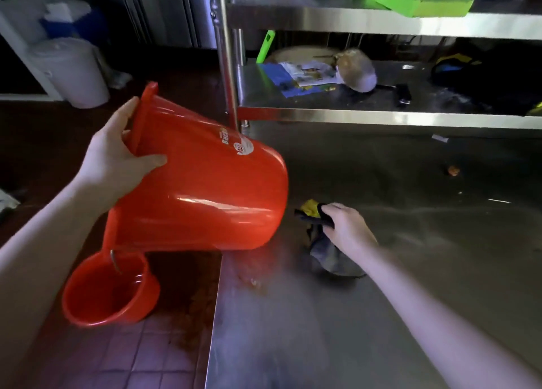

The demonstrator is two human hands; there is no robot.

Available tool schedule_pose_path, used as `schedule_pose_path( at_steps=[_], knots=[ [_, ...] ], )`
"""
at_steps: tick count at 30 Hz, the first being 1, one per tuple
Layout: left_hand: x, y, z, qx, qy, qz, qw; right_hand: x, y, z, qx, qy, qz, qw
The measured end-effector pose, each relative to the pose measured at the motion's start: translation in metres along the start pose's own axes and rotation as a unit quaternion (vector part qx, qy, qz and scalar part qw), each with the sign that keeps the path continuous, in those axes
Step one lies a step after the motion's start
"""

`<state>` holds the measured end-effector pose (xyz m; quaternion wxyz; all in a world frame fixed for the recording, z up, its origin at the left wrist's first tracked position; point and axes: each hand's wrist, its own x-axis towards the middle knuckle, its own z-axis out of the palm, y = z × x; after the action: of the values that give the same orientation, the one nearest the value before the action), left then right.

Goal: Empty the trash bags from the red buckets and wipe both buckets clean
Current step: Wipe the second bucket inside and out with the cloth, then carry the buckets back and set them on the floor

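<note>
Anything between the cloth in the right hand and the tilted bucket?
Nothing visible. The right hand grips the cloth on the steel table; only bare tabletop separates it from the red bucket that the left hand holds tilted.

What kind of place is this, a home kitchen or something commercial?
Probably a commercial kitchen: a stainless steel worktable, steel shelves mounted over it, and a stained tiled floor beside it.
</note>
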<state>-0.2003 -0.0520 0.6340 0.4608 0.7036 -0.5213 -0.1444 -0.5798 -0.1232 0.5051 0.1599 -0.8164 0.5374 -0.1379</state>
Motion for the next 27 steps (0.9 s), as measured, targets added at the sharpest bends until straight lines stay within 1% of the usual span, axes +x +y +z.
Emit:
schedule_pose_path(
  at_steps=[2,3,6,8,10,13,15,17,19,21,24,27],
  knots=[
    [-0.010,0.004,-0.013,0.057,0.002,0.013,0.998,0.002,-0.008,0.011,0.010,-0.043,-0.008,0.999],
    [-0.016,0.006,-0.018,0.084,0.003,0.019,0.996,0.005,-0.015,0.015,0.017,-0.052,-0.017,0.998],
    [-0.035,0.003,-0.022,0.161,-0.006,0.065,0.985,0.019,-0.045,0.018,0.043,-0.026,-0.079,0.996],
    [-0.050,-0.003,-0.020,0.223,-0.028,0.106,0.969,0.028,-0.073,0.016,0.083,-0.014,-0.129,0.988],
    [-0.066,-0.013,-0.022,0.284,-0.041,0.125,0.950,0.035,-0.103,0.015,0.125,-0.010,-0.166,0.978],
    [-0.086,-0.033,-0.034,0.342,-0.035,0.138,0.929,0.041,-0.143,0.017,0.180,-0.006,-0.194,0.964],
    [-0.099,-0.046,-0.042,0.355,-0.032,0.151,0.922,0.043,-0.167,0.020,0.223,-0.025,-0.190,0.956],
    [-0.111,-0.060,-0.045,0.357,-0.041,0.172,0.917,0.045,-0.191,0.026,0.268,-0.057,-0.158,0.949],
    [-0.120,-0.076,-0.047,0.363,-0.052,0.194,0.910,0.047,-0.214,0.036,0.280,-0.080,-0.110,0.950],
    [-0.125,-0.094,-0.051,0.368,-0.055,0.206,0.905,0.048,-0.237,0.047,0.296,-0.096,-0.044,0.949],
    [-0.128,-0.127,-0.062,0.369,-0.059,0.232,0.898,0.048,-0.271,0.070,0.334,-0.106,0.069,0.934],
    [-0.126,-0.160,-0.076,0.378,-0.077,0.270,0.882,0.045,-0.306,0.096,0.344,-0.114,0.162,0.918]
  ],
)
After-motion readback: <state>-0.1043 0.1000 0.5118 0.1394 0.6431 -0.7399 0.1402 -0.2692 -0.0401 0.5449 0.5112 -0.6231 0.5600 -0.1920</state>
